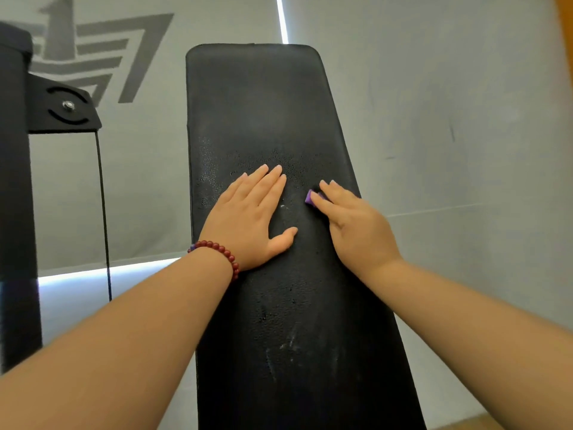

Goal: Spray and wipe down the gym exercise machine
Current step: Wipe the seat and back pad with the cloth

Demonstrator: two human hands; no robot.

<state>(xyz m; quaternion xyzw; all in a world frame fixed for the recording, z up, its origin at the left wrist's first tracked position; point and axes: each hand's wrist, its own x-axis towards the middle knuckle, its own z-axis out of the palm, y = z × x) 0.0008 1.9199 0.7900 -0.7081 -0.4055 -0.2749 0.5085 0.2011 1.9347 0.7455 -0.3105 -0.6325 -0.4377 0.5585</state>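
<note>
pad [263, 103] runs 6 to 12 o'clock, droplets on its middle. left hand [248, 218] lies flat on it, fingers straight, thumb out toward 3. right hand [353, 228] at its 3 o'clock, just apart, fingers nearly straight, presses purple wipe [309, 197] onto pad.

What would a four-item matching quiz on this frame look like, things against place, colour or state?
Things:
1. left hand
2. right hand
3. bracelet
4. pad

Descriptions:
A. black, dotted with droplets
B. dark red beads on the left wrist
C. flat on the pad, holding nothing
D. fingers pressing a purple wipe onto the pad

Pairs: 1-C, 2-D, 3-B, 4-A
</note>
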